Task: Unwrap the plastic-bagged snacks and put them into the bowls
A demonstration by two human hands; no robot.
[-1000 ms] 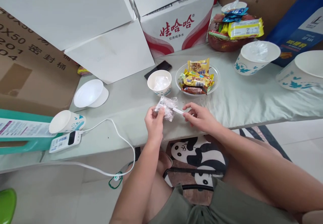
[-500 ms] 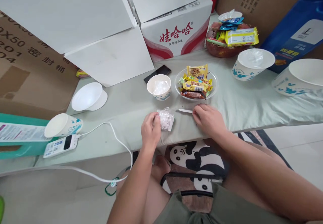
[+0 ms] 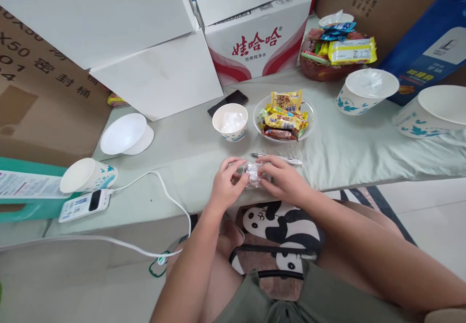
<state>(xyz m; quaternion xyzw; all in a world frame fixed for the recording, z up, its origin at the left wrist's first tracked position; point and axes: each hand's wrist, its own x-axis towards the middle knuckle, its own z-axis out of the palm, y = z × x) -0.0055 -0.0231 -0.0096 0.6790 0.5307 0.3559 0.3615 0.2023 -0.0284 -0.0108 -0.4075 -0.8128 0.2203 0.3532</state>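
A crinkled clear plastic packet [image 3: 252, 173] lies at the table's front edge, between my two hands. My left hand [image 3: 230, 183] grips its left side, fingers curled and thumb on the plastic. On the packet's right side are the bent fingers of my right hand [image 3: 283, 178], which partly cover it. Just behind the right fingers, a slim white pen-like tool [image 3: 293, 160] with a dark pointed tip rests on the cloth, apart from the hand. A paper bowl [image 3: 233, 135] with clear plastic inside stands behind the packet, beside a clear bowl [image 3: 312, 121] of wrapped snacks.
A dark phone [image 3: 236, 98] lies behind the paper bowl. White cups [image 3: 140, 138] and a power bank [image 3: 82, 206] with a white cable [image 3: 171, 193] are at left. Paper tubs [image 3: 358, 102] and a snack basket [image 3: 320, 72] stand at right. Cartons [image 3: 156, 80] line the back.
My right hand has let go of the pen-like tool and moved left onto the packet. The tool now lies on the cloth. My left hand has shifted slightly right with the packet.
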